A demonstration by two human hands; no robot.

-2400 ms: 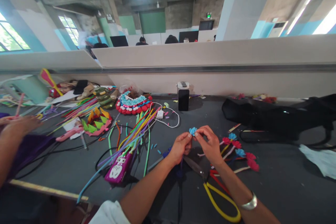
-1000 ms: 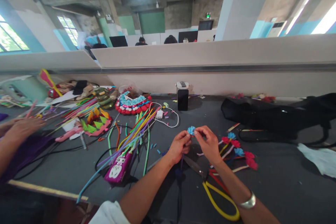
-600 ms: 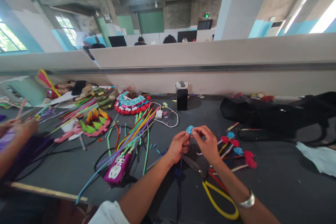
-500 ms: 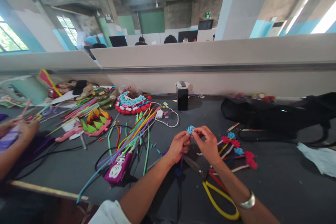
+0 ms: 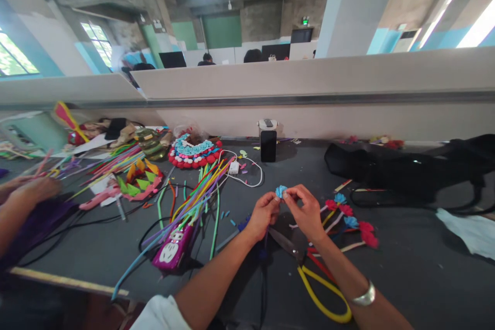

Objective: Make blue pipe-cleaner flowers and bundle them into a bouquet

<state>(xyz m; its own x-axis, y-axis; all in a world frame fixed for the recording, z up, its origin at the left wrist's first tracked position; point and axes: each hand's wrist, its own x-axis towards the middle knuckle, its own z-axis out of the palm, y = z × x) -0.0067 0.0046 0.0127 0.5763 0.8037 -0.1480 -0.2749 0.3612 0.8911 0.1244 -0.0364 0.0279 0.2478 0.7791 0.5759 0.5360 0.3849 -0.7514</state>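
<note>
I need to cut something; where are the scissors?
In the head view, the scissors lie right of centre on the table, nearer the wearer than the right hand, beside red strips.

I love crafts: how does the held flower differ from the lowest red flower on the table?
The held flower is light blue; the lowest flower is red. The left hand and right hand pinch the held flower, while the lowest flower lies on the table. Both look ruffled.
</note>
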